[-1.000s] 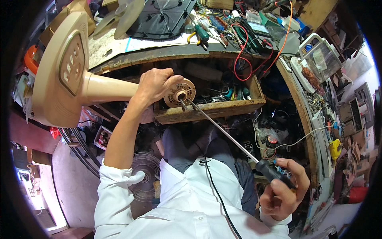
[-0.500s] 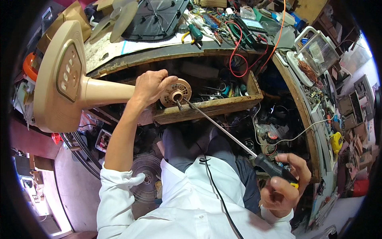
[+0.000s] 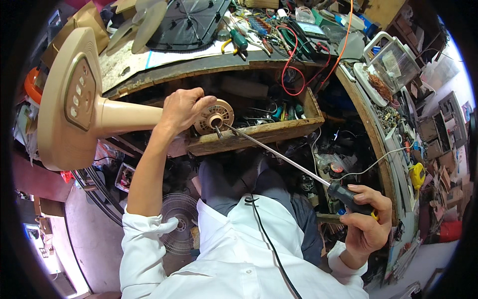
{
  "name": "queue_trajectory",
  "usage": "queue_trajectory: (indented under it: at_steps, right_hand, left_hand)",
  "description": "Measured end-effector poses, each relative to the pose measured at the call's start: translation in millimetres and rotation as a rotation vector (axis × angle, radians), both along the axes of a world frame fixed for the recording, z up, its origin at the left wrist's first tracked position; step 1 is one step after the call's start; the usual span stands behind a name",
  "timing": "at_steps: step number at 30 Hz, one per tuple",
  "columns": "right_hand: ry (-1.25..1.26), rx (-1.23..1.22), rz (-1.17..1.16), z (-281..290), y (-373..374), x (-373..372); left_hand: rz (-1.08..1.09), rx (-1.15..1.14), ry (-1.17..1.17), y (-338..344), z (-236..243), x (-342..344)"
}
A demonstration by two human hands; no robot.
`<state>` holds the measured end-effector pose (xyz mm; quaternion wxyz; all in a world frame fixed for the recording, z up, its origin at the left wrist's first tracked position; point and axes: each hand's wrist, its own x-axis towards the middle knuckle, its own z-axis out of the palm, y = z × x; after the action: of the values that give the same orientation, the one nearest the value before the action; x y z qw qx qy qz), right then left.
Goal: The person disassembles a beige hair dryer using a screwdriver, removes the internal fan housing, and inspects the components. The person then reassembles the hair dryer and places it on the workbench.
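Observation:
My left hand [image 3: 181,112] is closed around the beige neck of a fan stand [image 3: 132,115], just beside its round slotted end [image 3: 217,117]. The stand lies sideways, with its broad base and button panel at the far left. From the slotted end's central hole a short metal rod sticks out. My right hand [image 3: 367,219] grips the dark handle of a long screwdriver [image 3: 298,164] between thumb and fingers. The shaft slants up and left, and its tip meets the lower right rim of the slotted end. Whether it sits in a screw is too small to tell.
Behind the slotted end, an open wooden drawer [image 3: 259,138] holds tools. The cluttered workbench [image 3: 199,65] carries pliers, red leads and a black panel [image 3: 186,30]. A fan grille [image 3: 180,222] stands on the floor below. A black cord [image 3: 266,234] runs down my shirt.
The whole view has shifted slightly. My right hand has moved a little right with the screwdriver handle, and its fingers have changed their hold. My left hand keeps its grip.

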<state>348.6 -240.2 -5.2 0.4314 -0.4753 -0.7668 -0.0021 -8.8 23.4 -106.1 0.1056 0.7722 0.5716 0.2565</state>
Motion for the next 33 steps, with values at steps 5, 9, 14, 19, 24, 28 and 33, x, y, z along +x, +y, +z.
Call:
queue_trajectory:
  at_steps: [5,9,14,19,24,28,33]
  right_hand:
    - [0.032,0.026,-0.018,-1,-1,4]
    - [0.069,0.084,0.000,-8,-1,22]
    - [0.245,0.108,-0.162,-16,10,24]
    - [0.523,-0.023,-0.114,-73,80,42]
    - [0.907,-0.191,0.044,-122,145,49]
    - [0.476,-0.159,-0.092,-126,171,42]
    - [-0.164,0.115,-0.102,-106,180,-23]
  left_hand:
    - [-0.040,0.060,-0.029,2,-7,-3]
    - [0.000,-0.022,-0.028,-2,-3,1]
    - [-0.043,-0.028,0.018,3,-4,-2]
    - [-0.076,-0.001,0.010,6,-8,-9]
    - [-0.124,-0.013,-0.021,4,-3,-10]
    - [-0.089,-0.016,0.007,1,1,-7]
    - [-0.030,0.057,0.020,-8,-6,-12]
